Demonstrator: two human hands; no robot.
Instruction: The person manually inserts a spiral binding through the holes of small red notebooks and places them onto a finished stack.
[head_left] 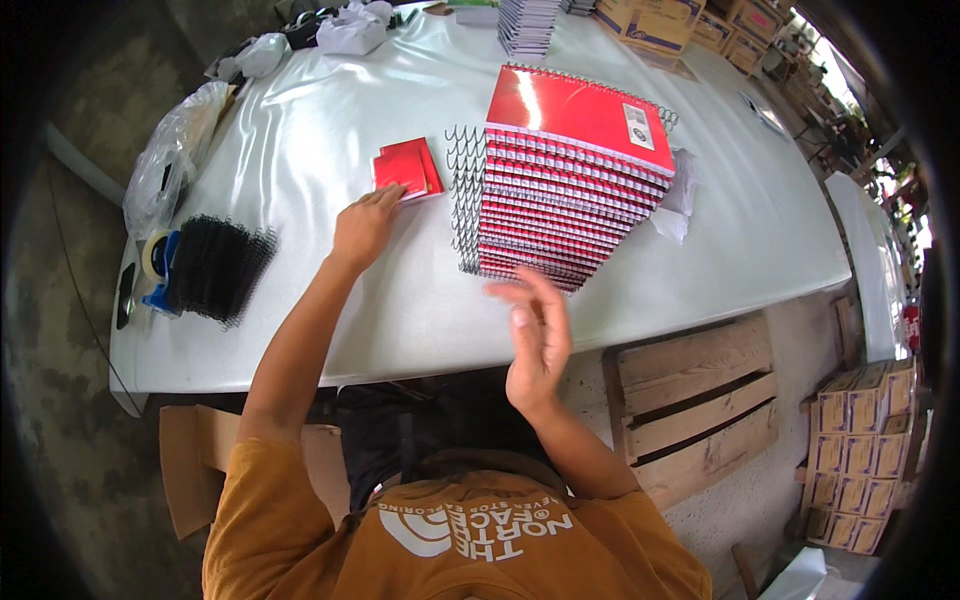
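Note:
My left hand [366, 225] reaches over the table, its fingers stretched out onto the near edge of a small red booklet [400, 167]. Another red booklet lies partly beneath that one, offset to the right; the thumb is hidden. To the right stands a tall stack of spiral-bound red notebooks [575, 110], with metal coils sticking out on its left side. My right hand [538, 335] hovers in front of this stack near the table's front edge, fingers apart and nothing in it.
Black spiral coils [220, 268] lie at the left beside a blue tape dispenser [163, 270]. Clear plastic bags [180, 155] rest on the left edge. Grey stacked books [527, 25] and cardboard boxes [655, 22] stand at the back. A wooden pallet [695, 385] lies below the right side.

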